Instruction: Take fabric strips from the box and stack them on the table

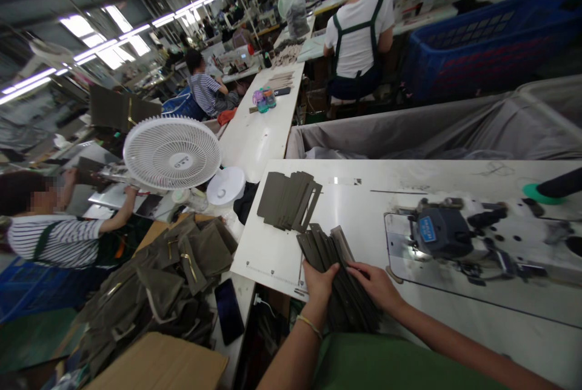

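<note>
Bare forearms, thin bracelet (310, 324) (left wrist), green garment (400, 366).

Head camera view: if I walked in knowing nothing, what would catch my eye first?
Probably the two hands at the bottom centre, left hand and right hand, both holding a fanned stack of olive fabric strips at the white table's near edge. Next, the white fan standing to the left, and the sewing machine lying on the table to the right.
</note>
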`<state>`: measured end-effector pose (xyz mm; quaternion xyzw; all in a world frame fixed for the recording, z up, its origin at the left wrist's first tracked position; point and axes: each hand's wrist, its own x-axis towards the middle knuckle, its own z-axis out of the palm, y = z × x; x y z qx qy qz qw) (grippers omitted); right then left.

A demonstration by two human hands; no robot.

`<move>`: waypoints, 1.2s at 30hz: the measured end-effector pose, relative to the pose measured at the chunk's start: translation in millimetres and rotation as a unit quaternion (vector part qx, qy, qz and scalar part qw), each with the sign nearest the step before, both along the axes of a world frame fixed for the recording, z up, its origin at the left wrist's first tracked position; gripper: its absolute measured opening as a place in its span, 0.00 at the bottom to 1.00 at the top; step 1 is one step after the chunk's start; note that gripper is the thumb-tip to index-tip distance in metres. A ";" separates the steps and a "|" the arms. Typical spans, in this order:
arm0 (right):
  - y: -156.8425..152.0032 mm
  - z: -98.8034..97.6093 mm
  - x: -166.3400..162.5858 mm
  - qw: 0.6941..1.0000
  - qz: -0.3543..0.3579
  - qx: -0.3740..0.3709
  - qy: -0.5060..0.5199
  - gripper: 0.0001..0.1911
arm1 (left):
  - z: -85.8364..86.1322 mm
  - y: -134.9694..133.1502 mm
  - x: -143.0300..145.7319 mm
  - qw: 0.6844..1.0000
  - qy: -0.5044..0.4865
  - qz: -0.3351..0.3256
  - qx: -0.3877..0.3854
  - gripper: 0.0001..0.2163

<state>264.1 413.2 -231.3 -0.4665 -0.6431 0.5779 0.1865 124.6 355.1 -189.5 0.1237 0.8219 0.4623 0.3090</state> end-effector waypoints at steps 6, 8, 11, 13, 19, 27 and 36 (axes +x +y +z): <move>-0.6 -3.6 0.3 1.000 0.000 0.005 0.007 0.22 | -0.8 0.4 -0.4 1.000 -0.001 0.001 -0.002 0.30; -0.8 -5.6 0.2 1.000 -0.002 0.015 0.006 0.22 | -0.8 0.6 -0.4 1.000 -0.001 0.003 -0.002 0.31; -1.1 -8.6 0.1 0.999 -0.007 0.033 0.003 0.22 | -0.8 0.6 -0.2 1.000 0.001 0.004 -0.001 0.32; -1.4 -9.3 -0.2 0.999 -0.010 0.044 0.004 0.24 | -1.3 0.3 -0.3 1.000 0.003 0.003 0.001 0.32; -3.1 -3.8 -1.5 0.998 -0.001 0.062 0.006 0.19 | -4.9 -1.2 -1.6 1.000 0.010 -0.001 0.001 0.32; -7.0 6.1 -4.3 0.998 -0.005 0.064 -0.020 0.19 | -2.2 0.0 -0.3 1.000 0.003 -0.008 -0.006 0.30; -6.6 -0.7 -2.3 0.997 -0.002 0.077 -0.009 0.19 | -2.0 -0.8 -0.1 1.000 0.003 -0.008 -0.007 0.29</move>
